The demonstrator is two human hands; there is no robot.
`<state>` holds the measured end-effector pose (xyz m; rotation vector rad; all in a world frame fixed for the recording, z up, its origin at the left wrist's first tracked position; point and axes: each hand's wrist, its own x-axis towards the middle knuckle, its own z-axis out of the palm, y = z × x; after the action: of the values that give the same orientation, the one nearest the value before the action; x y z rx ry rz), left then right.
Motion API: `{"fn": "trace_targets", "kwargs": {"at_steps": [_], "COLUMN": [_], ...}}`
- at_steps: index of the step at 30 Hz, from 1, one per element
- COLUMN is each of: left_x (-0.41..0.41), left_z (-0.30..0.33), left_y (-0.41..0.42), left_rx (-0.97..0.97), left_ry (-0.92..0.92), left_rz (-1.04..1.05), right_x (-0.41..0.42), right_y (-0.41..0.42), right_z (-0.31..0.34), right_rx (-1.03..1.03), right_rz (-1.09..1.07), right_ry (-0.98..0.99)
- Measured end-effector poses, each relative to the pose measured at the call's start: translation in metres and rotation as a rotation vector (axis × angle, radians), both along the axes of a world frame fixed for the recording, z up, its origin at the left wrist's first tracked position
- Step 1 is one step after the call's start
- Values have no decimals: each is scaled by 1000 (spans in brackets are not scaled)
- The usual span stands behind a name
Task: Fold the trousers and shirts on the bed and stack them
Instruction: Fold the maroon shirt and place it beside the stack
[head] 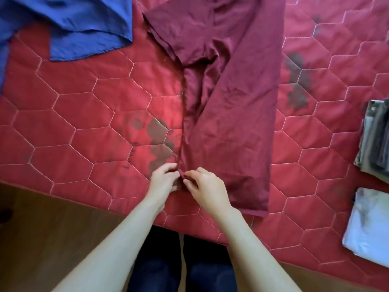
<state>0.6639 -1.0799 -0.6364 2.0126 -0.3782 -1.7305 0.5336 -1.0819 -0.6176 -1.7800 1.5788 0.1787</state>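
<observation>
Maroon shirt (229, 114) — smooth, long | both hands (185, 184) pinch hem | quilted bed (84, 123)

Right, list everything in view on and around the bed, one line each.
maroon cloth shirt: one, dark red, centre of the bed, partly folded lengthwise
blue cloth garment: one, blue, top left, unfolded
folded grey clothes: one stack, grey, right edge
folded white garment: one, white, lower right edge
quilted bedspread: one, red, dark blotches, under everything
wooden floor: brown, lower left
left hand: pinching the shirt's near left edge
right hand: pinching the same edge alongside
</observation>
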Motion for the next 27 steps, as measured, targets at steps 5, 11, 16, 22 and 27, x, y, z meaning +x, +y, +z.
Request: {"fn": "trace_targets", "kwargs": {"at_steps": [5,11,16,22,27], "left_x": [12,-14,-26,-38,-46], "left_z": [-4,-10,-2,8,4], "left_y": [-14,-34,-35,-19,-12], "left_rx": [-214,-150,-67,-212,-154], "left_ry": [-202,-407,-638,-777,-813], "left_rz": [-218,-374,-350,-485,-481], "right_x": [-35,-106,-132,-137,-140], "right_y": [12,1,4,17,21], "right_z": [0,-13,-19,-19,-18], "right_rx": [-409,-207,-24,33,9], "right_rz": [-303,-855,-1040,-922,-908], "right_ry": [-120,157,137,23,-27]}}
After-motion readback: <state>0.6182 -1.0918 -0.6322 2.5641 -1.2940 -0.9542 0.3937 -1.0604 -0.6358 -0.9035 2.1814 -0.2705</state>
